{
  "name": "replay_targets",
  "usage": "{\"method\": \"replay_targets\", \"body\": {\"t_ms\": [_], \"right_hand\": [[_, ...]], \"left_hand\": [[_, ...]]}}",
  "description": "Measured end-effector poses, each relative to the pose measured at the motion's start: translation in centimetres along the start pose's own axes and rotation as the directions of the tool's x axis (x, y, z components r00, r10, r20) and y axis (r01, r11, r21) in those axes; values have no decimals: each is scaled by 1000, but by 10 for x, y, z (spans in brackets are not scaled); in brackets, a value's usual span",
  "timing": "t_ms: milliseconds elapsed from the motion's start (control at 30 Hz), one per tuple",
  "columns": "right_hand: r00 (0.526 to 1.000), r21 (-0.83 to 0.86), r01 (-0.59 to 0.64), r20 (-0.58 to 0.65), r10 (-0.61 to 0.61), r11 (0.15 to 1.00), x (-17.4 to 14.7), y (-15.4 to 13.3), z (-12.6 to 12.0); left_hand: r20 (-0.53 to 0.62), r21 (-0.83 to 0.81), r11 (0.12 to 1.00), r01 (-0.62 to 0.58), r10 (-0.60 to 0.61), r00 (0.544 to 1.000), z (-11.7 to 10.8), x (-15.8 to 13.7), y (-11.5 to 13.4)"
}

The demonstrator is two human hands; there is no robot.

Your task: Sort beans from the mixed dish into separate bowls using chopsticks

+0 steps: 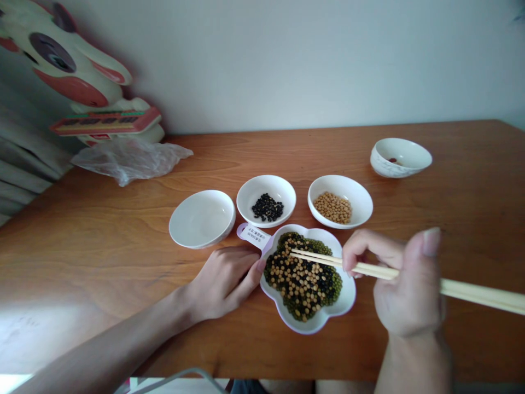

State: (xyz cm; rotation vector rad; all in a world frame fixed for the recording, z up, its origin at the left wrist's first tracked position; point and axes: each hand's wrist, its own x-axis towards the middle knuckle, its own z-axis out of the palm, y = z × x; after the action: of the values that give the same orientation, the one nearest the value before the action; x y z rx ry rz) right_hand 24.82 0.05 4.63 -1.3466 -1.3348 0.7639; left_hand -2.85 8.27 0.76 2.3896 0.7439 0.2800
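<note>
Crowding the space behind the bean dish (346, 298): three small bowls (266, 201) standing close together. Lying open: bare table (102, 246) at left, and at right toward the far bowl (400, 157).

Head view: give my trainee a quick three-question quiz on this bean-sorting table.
1. True or false: the right hand holds the chopsticks with their tips over the mixed-bean dish.
2. Which small bowl holds nothing: A, the left bowl; B, the middle bowl; C, the right bowl?
3. What does the left hand touch?

Key: 1 true. 2 A; the middle one holds black beans, the right one yellow beans. 3 The rim of the mixed-bean dish, on its left side.
</note>
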Motion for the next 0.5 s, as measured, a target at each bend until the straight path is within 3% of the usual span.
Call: {"method": "replay_targets", "body": {"t_ms": [267, 500], "right_hand": [[998, 60, -56, 34, 54, 997, 2, 4, 11], [1000, 51, -17, 5, 17, 999, 3, 4, 14]], "left_hand": [[-6, -5, 1000, -3, 3, 1000, 0, 1, -1], [5, 10, 1000, 7, -7, 1000, 1, 1, -3]]}}
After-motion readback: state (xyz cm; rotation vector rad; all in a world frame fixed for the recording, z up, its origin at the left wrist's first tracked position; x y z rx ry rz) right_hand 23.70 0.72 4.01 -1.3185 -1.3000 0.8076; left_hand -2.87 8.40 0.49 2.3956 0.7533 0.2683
